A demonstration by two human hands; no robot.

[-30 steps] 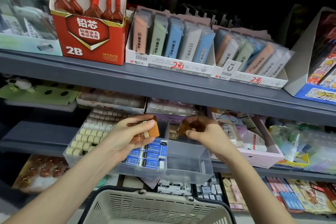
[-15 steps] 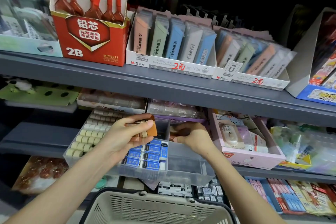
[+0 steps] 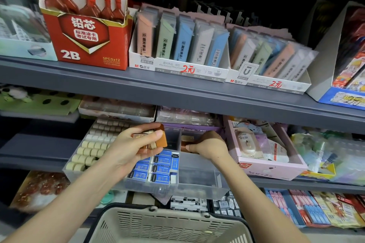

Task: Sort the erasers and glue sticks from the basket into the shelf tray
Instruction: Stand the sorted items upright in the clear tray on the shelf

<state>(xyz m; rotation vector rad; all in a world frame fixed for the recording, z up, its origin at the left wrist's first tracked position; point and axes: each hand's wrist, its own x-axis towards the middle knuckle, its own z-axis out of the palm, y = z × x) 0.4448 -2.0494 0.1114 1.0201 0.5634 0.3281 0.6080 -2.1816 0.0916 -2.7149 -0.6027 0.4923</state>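
Observation:
A clear plastic shelf tray (image 3: 199, 185) with several compartments sits on the middle shelf. Its left part holds rows of round cream glue sticks (image 3: 92, 150), its middle part blue-wrapped erasers (image 3: 158, 169). My left hand (image 3: 134, 148) hovers over the tray and grips a stack of brown erasers (image 3: 158, 138). My right hand (image 3: 207, 146) reaches into the back of the right compartment, fingers curled around a brown eraser (image 3: 186, 141) that is mostly hidden. The beige basket (image 3: 169, 225) is below, at the bottom edge.
A pink box (image 3: 270, 167) of small items stands right of the tray. The grey upper shelf (image 3: 177, 92) overhangs closely, carrying a red 2B lead box (image 3: 87, 31) and pastel lead packs (image 3: 181, 41). More stock lies on the lower shelf.
My right hand moved left and down with its brown eraser, from above the pink box into the tray's right compartment. My left hand stayed put with its stack.

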